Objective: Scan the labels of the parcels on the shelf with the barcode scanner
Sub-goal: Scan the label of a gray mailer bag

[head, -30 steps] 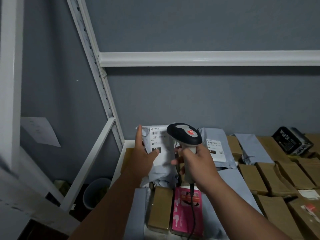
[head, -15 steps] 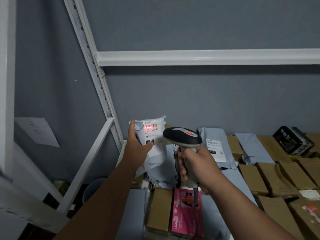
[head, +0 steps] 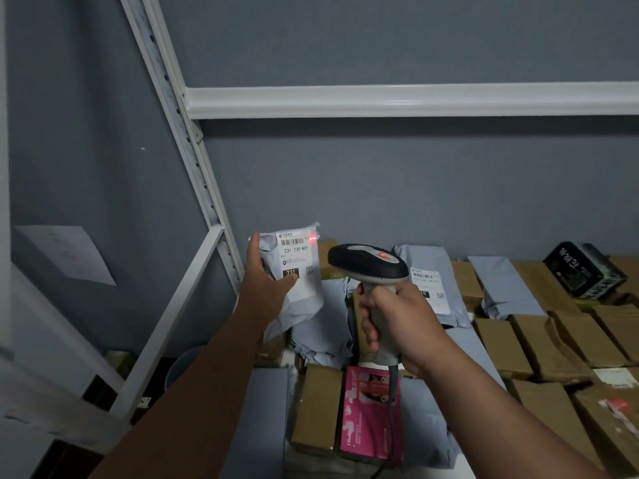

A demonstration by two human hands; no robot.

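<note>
My left hand pinches the parcel upright above the shelf, my right hand is wrapped round the scanner; the red beam has slid off the barcode to the label's right edge, so I judge re-aiming necessary.

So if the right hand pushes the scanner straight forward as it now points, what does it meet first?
Probably the grey parcel held up by the left hand; the scanner in the right hand aims there, though depth is unclear.
</note>
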